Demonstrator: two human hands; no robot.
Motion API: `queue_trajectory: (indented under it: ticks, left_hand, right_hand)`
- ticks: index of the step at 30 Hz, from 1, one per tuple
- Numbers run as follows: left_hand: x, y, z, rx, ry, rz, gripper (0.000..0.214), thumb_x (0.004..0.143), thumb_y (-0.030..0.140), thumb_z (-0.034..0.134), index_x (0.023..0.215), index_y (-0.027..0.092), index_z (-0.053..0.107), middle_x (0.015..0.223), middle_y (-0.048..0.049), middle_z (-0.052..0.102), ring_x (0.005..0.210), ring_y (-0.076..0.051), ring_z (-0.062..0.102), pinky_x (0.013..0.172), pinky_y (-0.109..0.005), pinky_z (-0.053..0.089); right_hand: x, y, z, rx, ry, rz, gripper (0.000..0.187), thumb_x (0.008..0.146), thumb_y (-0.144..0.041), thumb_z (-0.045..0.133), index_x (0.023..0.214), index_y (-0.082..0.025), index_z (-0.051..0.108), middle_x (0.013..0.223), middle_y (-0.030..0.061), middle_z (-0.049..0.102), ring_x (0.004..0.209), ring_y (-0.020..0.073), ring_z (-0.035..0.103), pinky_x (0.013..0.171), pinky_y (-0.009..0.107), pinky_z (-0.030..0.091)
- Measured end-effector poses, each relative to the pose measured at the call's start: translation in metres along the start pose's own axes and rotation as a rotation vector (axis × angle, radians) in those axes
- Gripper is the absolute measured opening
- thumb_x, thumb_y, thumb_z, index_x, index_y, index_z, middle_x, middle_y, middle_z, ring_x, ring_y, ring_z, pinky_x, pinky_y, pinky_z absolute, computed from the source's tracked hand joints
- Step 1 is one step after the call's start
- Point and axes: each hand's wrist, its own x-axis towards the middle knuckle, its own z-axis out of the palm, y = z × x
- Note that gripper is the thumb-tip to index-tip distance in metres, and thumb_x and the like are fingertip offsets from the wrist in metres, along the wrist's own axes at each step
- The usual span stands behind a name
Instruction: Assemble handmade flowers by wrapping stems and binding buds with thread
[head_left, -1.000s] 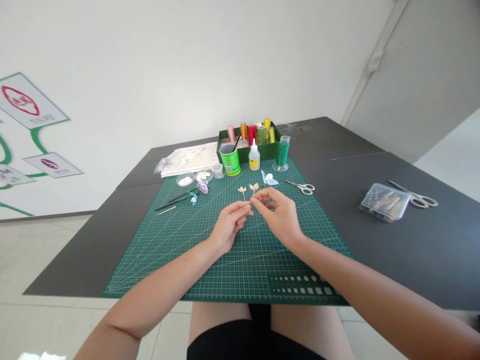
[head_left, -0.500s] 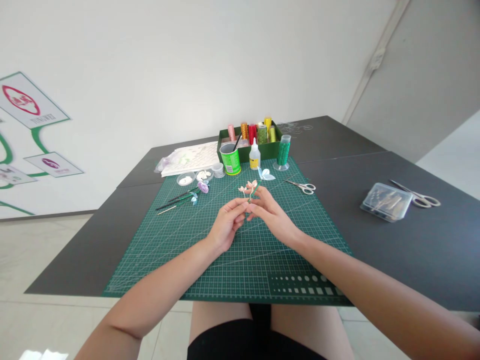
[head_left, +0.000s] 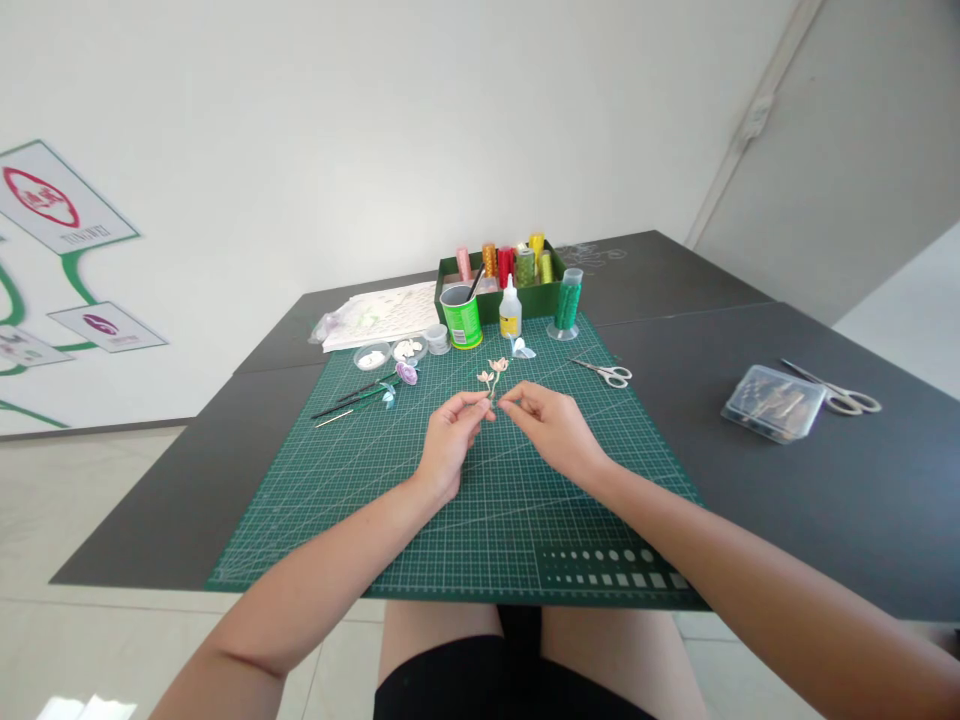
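Observation:
My left hand (head_left: 452, 432) is closed in a pinch on the thin stems of a small pale-pink artificial flower sprig (head_left: 498, 366), whose two blossoms point up and away from me. Just right of the stems, my right hand (head_left: 553, 425) has thumb and forefinger pressed together. Whatever lies between those fingertips is too small to make out. Beyond the sprig, a pale blue-and-white flower (head_left: 519, 348) lies on the green cutting mat (head_left: 480, 530). White-handled scissors (head_left: 609, 374) rest on the mat to the right.
At the back stand a green can (head_left: 462, 318), a glue bottle (head_left: 510, 310), a spool of green thread (head_left: 568, 303) and a box of colored spools (head_left: 546, 301). A purple flower (head_left: 406, 372) and shallow dishes (head_left: 373, 357) lie left; a clear case (head_left: 775, 403) and more scissors (head_left: 844, 398) lie right.
My right hand's fingers have drawn together into a pinch, slightly right of and apart from the left. The green strip that stood up by the right fingers no longer shows there; the blossoms are more exposed.

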Motion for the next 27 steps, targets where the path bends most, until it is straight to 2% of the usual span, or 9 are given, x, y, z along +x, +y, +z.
queue_trajectory:
  ticks: [5,8,11,13,17,23,27]
  left_hand:
    - [0.001,-0.003,-0.001,0.126,0.014,0.092,0.022,0.079,0.034,0.071,0.092,0.016,0.072,0.068,0.0012,0.066,0.059,-0.010,0.050,0.060,-0.023,0.037]
    - [0.003,-0.002,-0.004,0.226,-0.024,0.134,0.020,0.081,0.033,0.069,0.091,0.016,0.072,0.071,-0.0003,0.070,0.069,-0.014,0.060,0.070,-0.026,0.043]
    - [0.004,-0.001,-0.007,0.419,-0.105,0.126,0.017,0.084,0.031,0.065,0.092,0.017,0.071,0.072,-0.0009,0.073,0.066,-0.015,0.062,0.066,-0.026,0.043]
    - [0.002,0.000,-0.007,0.565,-0.132,0.143,0.014,0.086,0.030,0.063,0.093,0.020,0.070,0.073,-0.0001,0.074,0.063,-0.016,0.061,0.062,-0.026,0.040]
    - [-0.004,0.001,-0.007,0.793,-0.184,0.254,0.007,0.087,0.025,0.062,0.084,0.024,0.068,0.077,0.0023,0.076,0.064,-0.016,0.062,0.062,-0.026,0.038]
    - [-0.010,0.005,-0.007,0.904,-0.277,0.428,0.009,0.084,0.021,0.066,0.083,0.028,0.072,0.072,0.0037,0.073,0.058,-0.017,0.056,0.059,-0.025,0.035]
    - [-0.009,0.002,-0.009,0.966,-0.412,0.519,0.021,0.089,0.016,0.057,0.082,0.028,0.072,0.082,0.0019,0.075,0.079,-0.019,0.067,0.070,-0.026,0.043]
  right_hand:
    - [-0.002,-0.004,-0.006,-0.245,-0.035,-0.158,0.014,0.094,-0.023,0.059,0.085,-0.018,0.067,0.051,-0.0075,0.042,0.047,0.0094,0.040,0.052,0.024,0.029]
    - [-0.005,-0.003,-0.012,-0.371,-0.034,-0.343,0.018,0.099,-0.023,0.053,0.091,-0.018,0.068,0.066,-0.0019,0.063,0.055,0.0109,0.053,0.055,0.024,0.032]
    - [-0.005,-0.003,-0.023,-0.518,-0.045,-0.553,0.028,0.103,-0.022,0.044,0.094,-0.018,0.070,0.082,0.0040,0.072,0.068,0.0139,0.060,0.060,0.027,0.033]
    - [-0.002,-0.004,-0.031,-0.623,-0.061,-0.627,0.032,0.104,-0.021,0.043,0.090,-0.019,0.071,0.077,0.0045,0.069,0.067,0.0154,0.057,0.061,0.029,0.032]
    - [0.006,-0.007,-0.043,-0.707,-0.056,-0.641,0.035,0.104,-0.025,0.045,0.080,-0.020,0.071,0.073,0.0051,0.062,0.070,0.0181,0.051,0.071,0.034,0.032]
    - [0.012,0.002,-0.045,-0.622,-0.057,-0.563,0.031,0.101,-0.027,0.052,0.080,-0.020,0.072,0.072,0.0040,0.064,0.074,0.0186,0.051,0.081,0.038,0.029]
    - [0.016,0.010,-0.049,-0.528,-0.104,-0.476,0.021,0.095,-0.026,0.062,0.079,-0.021,0.074,0.072,0.0022,0.067,0.074,0.0177,0.055,0.082,0.038,0.029]
